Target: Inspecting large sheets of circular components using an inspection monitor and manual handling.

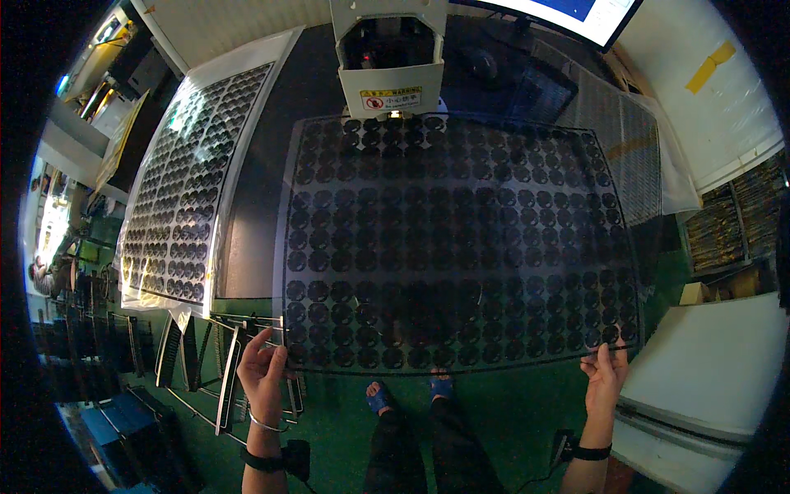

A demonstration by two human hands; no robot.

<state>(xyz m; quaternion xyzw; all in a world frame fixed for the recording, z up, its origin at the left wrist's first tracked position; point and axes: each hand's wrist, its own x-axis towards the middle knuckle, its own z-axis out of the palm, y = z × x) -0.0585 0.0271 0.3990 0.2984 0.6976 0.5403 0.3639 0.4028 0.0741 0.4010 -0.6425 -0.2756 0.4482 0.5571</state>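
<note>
A large see-through sheet patterned with rows of dark round shapes spreads out in front of me. Its far edge lies under an off-white machine head, where a small light glows. My left hand is closed in a pinch on the sheet's near left corner, thumb uppermost. At the near right corner, my right hand grips the edge the same way, with some fingers seen dimly through the sheet. The near part of the sheet hangs past the table edge, above the green floor.
A similar patterned sheet in clear plastic lies at the left of the dark table. A metal rack stands below it. A lit monitor and a mouse are at the back. A white cabinet stands at the right.
</note>
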